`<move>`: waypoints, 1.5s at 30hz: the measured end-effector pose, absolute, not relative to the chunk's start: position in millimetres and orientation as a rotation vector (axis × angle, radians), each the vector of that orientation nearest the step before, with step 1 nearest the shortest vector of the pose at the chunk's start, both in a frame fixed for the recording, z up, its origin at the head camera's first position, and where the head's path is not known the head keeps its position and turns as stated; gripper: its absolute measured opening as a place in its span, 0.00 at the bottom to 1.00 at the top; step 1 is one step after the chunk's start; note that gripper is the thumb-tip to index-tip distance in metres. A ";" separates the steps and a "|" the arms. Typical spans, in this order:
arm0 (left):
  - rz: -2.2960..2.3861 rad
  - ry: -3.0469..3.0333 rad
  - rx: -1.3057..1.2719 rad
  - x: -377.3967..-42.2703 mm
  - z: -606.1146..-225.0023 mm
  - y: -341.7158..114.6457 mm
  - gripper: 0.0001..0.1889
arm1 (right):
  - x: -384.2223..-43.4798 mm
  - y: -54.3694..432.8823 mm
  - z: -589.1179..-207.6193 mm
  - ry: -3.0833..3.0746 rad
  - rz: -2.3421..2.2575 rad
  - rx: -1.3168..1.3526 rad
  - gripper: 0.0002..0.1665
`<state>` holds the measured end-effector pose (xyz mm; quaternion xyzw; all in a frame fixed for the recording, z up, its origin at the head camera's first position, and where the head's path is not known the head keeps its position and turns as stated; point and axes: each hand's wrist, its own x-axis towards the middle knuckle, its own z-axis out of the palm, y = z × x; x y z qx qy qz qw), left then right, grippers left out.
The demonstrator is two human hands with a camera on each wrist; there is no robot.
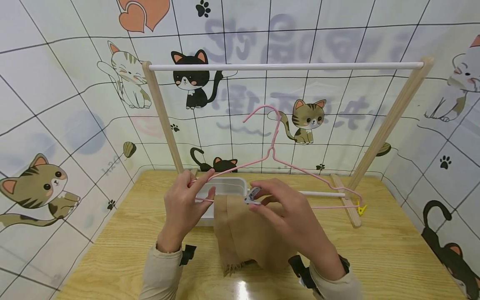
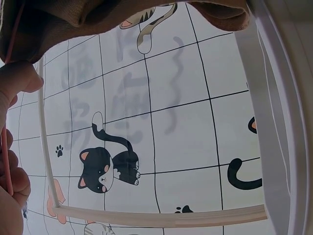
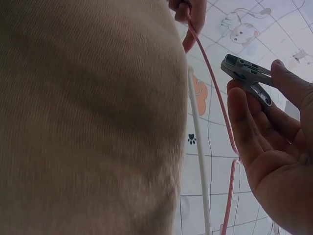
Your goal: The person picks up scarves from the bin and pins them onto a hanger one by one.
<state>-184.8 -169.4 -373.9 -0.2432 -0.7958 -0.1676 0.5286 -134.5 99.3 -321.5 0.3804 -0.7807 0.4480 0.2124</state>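
Head view: at centre, the right hand [image 1: 288,205] covers part of the tan cloth [image 1: 245,233], fringed and draped over the pink hanger [image 1: 274,139] (whose left corner is hidden). Its fingers, slightly parted, pinch a grey clip [image 1: 252,195]; the left hand [image 1: 186,205], left of centre, curls its fingers around the hanger.

Gridded white walls [image 1: 243,43] (printed with cartoon cats [image 1: 196,99] and paw prints [image 1: 203,8]) bordered a wood-grained surface [image 1: 393,254], which bore a bright reflection [image 1: 243,288].
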 end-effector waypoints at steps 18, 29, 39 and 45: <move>-0.393 -1.913 -0.582 -184.5 -374.6 -170.1 0.25 | -132.9 59.2 -318.2 -2.241 1.352 0.960 0.24; -0.402 -1.903 -0.582 -184.0 -374.5 -169.6 0.24 | -138.1 39.4 -325.0 -2.261 1.461 0.922 0.15; -0.399 -1.896 -0.582 -183.6 -373.5 -168.7 0.20 | -145.7 33.0 -331.0 -2.286 1.364 0.912 0.10; -0.388 -1.892 -0.586 -183.2 -373.4 -168.7 0.20 | -149.3 32.6 -334.8 -2.318 1.267 0.898 0.10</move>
